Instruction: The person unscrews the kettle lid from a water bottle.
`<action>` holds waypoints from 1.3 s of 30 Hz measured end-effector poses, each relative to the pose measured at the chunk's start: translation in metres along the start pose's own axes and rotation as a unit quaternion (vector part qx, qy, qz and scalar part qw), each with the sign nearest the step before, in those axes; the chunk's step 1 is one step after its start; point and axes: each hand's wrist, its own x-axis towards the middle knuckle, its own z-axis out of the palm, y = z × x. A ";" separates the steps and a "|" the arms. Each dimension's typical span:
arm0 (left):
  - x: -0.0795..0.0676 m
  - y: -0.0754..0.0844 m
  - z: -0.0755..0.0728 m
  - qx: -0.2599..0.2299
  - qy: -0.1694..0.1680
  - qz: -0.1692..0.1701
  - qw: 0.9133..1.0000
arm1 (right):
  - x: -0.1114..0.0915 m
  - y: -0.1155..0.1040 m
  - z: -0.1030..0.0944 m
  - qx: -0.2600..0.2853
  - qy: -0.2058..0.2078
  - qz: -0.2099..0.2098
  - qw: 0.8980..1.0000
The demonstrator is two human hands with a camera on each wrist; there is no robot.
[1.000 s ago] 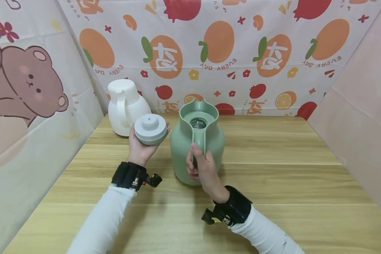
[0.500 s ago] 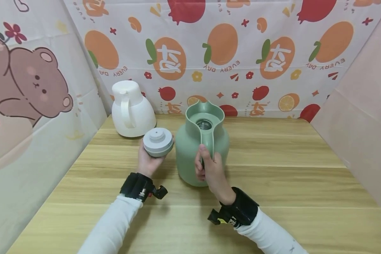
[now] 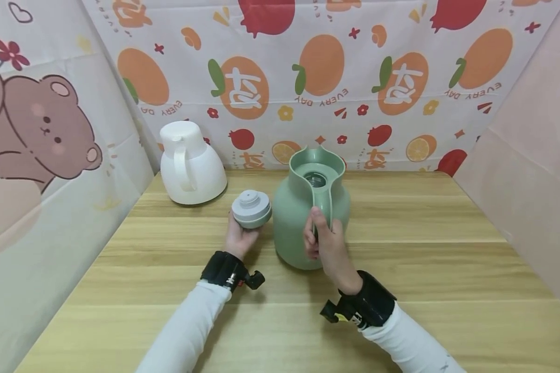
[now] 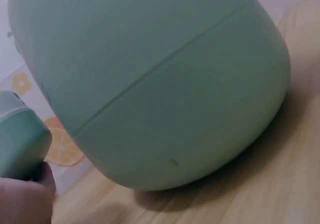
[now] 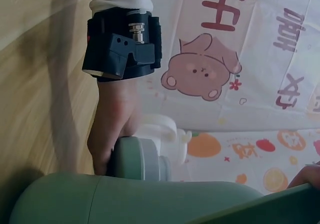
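Note:
A green thermos jug stands on the table with its round mouth uncovered. My right hand grips its handle, thumb on top. Just left of the jug, my left hand holds a grey-and-green jug lid from below, its grey threaded side facing up. In the left wrist view the jug's body fills most of the frame, with the lid at the left edge. The right wrist view has my left hand around the lid's green part; fingertips under the lid are partly hidden.
A white jug with its handle toward me stands at the back left of the wooden table. Behind the table hangs a fruit-printed cloth. A bear-printed cloth closes off the left side.
The green jug has shifted a little to the right with my right hand on its handle. My left hand has brought the lid rightward and lower, away from the white jug.

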 end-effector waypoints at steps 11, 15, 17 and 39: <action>0.029 -0.026 -0.003 0.000 0.025 0.029 0.999 | 0.001 -0.004 -0.025 -0.013 0.023 0.001 1.000; 0.036 -0.038 0.002 -0.056 0.047 0.041 0.996 | 0.001 -0.005 -0.033 -0.020 0.030 -0.007 0.999; 0.044 -0.043 0.004 -0.081 0.061 0.049 0.994 | 0.001 -0.005 -0.037 -0.020 0.033 -0.010 0.999; 0.236 -0.056 -0.113 -0.078 0.032 0.053 0.995 | 0.015 -0.009 -0.082 -0.043 0.069 -0.019 0.997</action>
